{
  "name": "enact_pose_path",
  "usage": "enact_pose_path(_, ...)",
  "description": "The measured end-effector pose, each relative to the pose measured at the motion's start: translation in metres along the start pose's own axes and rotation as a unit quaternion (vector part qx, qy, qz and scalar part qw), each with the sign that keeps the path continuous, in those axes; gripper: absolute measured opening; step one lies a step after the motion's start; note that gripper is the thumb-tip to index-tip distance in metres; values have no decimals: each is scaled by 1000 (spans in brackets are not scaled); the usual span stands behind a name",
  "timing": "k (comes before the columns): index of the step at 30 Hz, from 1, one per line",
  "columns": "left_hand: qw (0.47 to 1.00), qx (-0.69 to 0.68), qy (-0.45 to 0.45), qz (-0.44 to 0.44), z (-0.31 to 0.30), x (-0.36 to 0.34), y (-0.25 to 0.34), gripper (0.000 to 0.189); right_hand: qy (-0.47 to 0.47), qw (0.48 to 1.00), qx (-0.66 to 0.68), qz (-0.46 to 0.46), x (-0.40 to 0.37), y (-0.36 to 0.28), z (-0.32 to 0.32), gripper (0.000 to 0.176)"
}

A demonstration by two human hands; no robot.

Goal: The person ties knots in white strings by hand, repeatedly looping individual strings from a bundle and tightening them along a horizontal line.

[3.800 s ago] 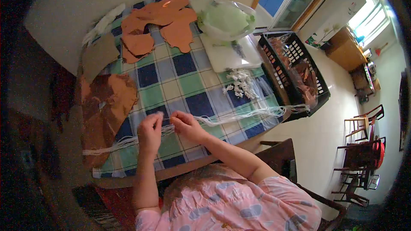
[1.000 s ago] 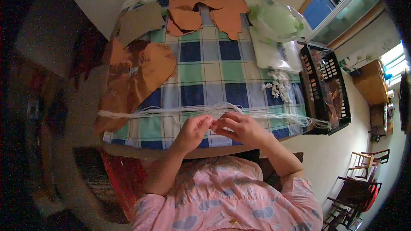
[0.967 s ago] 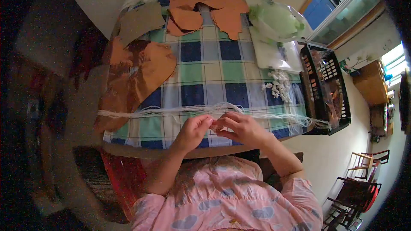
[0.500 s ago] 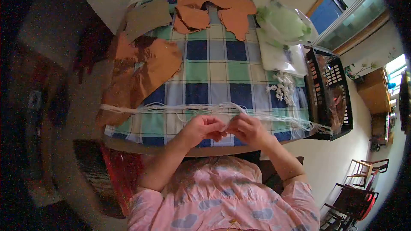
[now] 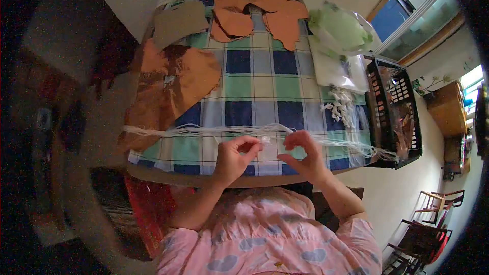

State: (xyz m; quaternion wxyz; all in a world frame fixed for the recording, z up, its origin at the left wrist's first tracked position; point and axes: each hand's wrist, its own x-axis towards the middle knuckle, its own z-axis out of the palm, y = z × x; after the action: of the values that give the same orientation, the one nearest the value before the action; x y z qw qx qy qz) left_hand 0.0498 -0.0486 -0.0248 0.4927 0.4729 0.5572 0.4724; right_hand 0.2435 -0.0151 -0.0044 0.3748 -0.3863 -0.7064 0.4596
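Observation:
My left hand is closed, thumb against fingertips, around a small crumpled white piece that sticks out to the right. Whether that piece is paper, film or knotted thread I cannot make out. Opposite it, my right hand is open, its thumb apart from the curled fingers and nothing visible between them. Just beyond both hands, a long bundle of white strings stretches sideways over the checked tablecloth. Several small white twisted pieces lie in a heap to the right.
Orange-brown sheets lie at the left, with more copper-coloured pieces at the back. A greenish plastic bag rests on white sheets at the back right. Against the table's right edge stands a black basket. Chairs are farther right.
My hands have come apart: the right has moved right and opened, while the left has kept its pinch. The small white piece now shows at the left fingertips.

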Motion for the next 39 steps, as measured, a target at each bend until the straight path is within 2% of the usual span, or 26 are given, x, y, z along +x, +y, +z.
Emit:
enact_pose_path(2,999,-37,-2,-27,0,2,-2,8,31,986,-149,-72,-2,-7,1,36)
enact_pose_path(5,995,-94,-10,-43,1,4,-1,7,58,975,-178,-119,0,-7,15,30)
enact_pose_path(7,987,-148,-22,-65,2,3,4,7,22,970,-211,-122,0,8,15,22)
enact_pose_path(11,989,-128,-25,-66,-6,8,-7,6,-70,971,-209,-87,-1,-4,8,9)
enact_pose_path(14,985,-151,-53,-63,-8,10,-13,5,-102,954,-202,-198,4,-14,5,10)
enact_pose_path(17,972,-185,-126,-67,-8,4,-9,7,-87,980,-108,-140,17,-24,-5,6)
enact_pose_path(19,957,-223,-182,-48,-11,1,-5,9,-72,997,24,-34,24,-21,-6,3)
enact_pose_path(20,955,-212,-202,-39,-10,0,-3,8,-64,994,90,18,27,-18,-5,2)
enact_pose_path(22,952,-190,-240,-24,-10,-3,0,8,-89,982,150,66,30,-8,2,3)
enact_pose_path(24,973,-163,-165,-1,-5,-6,4,7,-82,971,211,80,28,8,20,5)
enact_pose_path(25,981,-149,-126,11,-4,-7,5,7,-92,988,115,44,23,10,20,6)
enact_pose_path(26,994,-80,-68,43,-5,-5,5,7,-102,995,18,8,19,10,19,8)
enact_pose_path(28,991,62,52,103,-6,0,6,8,-108,982,-126,-93,12,11,23,10)
enact_pose_path(31,988,117,22,101,3,-1,5,9,-124,951,-210,-192,14,-14,21,8)
enact_pose_path(34,986,51,-43,150,2,0,6,9,-105,977,-139,-127,26,-17,8,8)
enact_pose_path(36,987,35,-76,141,2,-3,7,9,-95,990,-44,-94,36,-11,4,9)
enact_pose_path(37,986,28,-92,136,1,-5,7,9,-91,993,5,-78,39,-6,5,9)
enact_pose_path(39,989,-105,-86,62,2,-7,3,9,-89,980,169,48,32,18,15,8)
